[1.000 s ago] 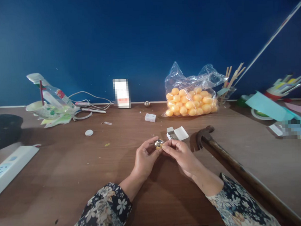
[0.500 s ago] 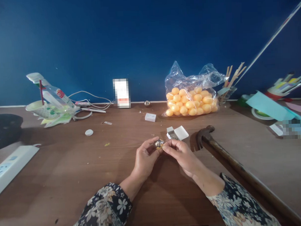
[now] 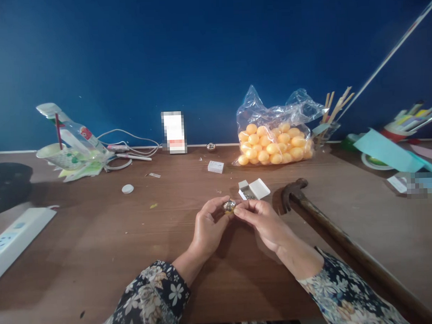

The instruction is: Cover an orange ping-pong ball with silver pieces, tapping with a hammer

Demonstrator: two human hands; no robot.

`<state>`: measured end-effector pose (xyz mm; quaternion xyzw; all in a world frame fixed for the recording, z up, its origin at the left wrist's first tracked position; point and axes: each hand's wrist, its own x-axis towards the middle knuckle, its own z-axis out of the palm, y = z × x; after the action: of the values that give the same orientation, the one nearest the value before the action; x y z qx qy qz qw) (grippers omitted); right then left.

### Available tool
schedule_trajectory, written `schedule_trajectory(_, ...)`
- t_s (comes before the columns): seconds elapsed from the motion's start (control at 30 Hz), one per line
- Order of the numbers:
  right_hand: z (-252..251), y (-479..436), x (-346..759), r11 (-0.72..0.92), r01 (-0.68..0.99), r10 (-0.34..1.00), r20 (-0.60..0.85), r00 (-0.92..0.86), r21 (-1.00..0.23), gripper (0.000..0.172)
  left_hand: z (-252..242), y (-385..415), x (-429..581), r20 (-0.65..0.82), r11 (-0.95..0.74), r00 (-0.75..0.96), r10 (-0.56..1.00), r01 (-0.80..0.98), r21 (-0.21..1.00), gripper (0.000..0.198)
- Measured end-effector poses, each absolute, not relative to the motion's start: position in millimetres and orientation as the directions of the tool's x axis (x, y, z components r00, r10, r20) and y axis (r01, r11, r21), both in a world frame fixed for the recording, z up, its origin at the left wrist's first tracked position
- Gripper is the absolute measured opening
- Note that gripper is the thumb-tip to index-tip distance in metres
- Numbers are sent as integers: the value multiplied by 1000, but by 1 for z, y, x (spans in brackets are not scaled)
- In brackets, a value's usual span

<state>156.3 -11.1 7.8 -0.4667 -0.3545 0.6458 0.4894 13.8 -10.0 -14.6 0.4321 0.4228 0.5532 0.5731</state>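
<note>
Between the thumb and fingers of my left hand (image 3: 208,227) sits a small, shiny, silver round piece (image 3: 229,206) with a yellowish part beneath it. My right hand (image 3: 261,220) is closed in a pinch against its right edge. Whatever its fingertips grip is too small or hidden to make out. Just beyond my right hand stands an opened small white box (image 3: 260,189) with small dark metallic bits inside. A claw hammer (image 3: 324,222) lies to the right, its head pointing away and its wooden handle running past my right sleeve.
Farther back are a small closed box (image 3: 215,167), a second silver round piece (image 3: 210,147) and a clear bag of yellow-orange balls (image 3: 272,148). Leftward lie a white cap (image 3: 127,189), a power strip (image 3: 22,239) and a cup (image 3: 54,153). Blue paper (image 3: 387,149) is at right.
The hands keep almost the same place, still together at the silver piece. Its rounded top shows slightly more, and the view has shifted a little.
</note>
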Motion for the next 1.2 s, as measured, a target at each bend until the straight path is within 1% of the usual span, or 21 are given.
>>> schedule_trajectory(0.2,9,-13,153,-248,-305,968,-251,-30,-920,31,-17,-11,14,36,-24,52,998,-219,975,35)
schedule_trajectory(0.33,9,-14,151,-263,-324,960,-279,2,-909,39,-18,-13,13,40,-27,65,997,-196,980,35)
schedule_trajectory(0.43,10,-14,149,-253,-361,963,-270,-2,-898,46,-17,-12,13,24,-6,78,997,-216,976,36)
schedule_trajectory(0.53,11,-13,148,-216,-340,973,-232,7,-915,43,-13,-10,13,-40,59,79,996,-251,966,41)
schedule_trajectory(0.63,12,-12,148,-195,-344,980,-195,-34,-919,37,-8,-9,12,-98,117,80,992,-288,951,47)
schedule_trajectory(0.7,12,-12,147,-192,-368,981,-183,-59,-910,36,-7,-9,11,-103,128,94,990,-313,941,49)
schedule_trajectory(0.83,8,-12,147,-183,-363,982,-189,-20,-914,37,-8,-10,9,-113,159,140,984,-382,910,52)
schedule_trajectory(0.93,4,-12,146,-167,-325,985,-175,-7,-931,38,-9,-10,10,-143,183,124,982,-422,888,48)
schedule_trajectory(1.07,-1,-13,144,-108,-248,994,-111,0,-963,35,-11,-10,11,-136,161,90,987,-416,895,42)
schedule_trajectory(1.2,-5,-14,143,-110,-220,994,-112,-4,-969,36,-11,-10,11,-159,171,63,985,-410,896,41)
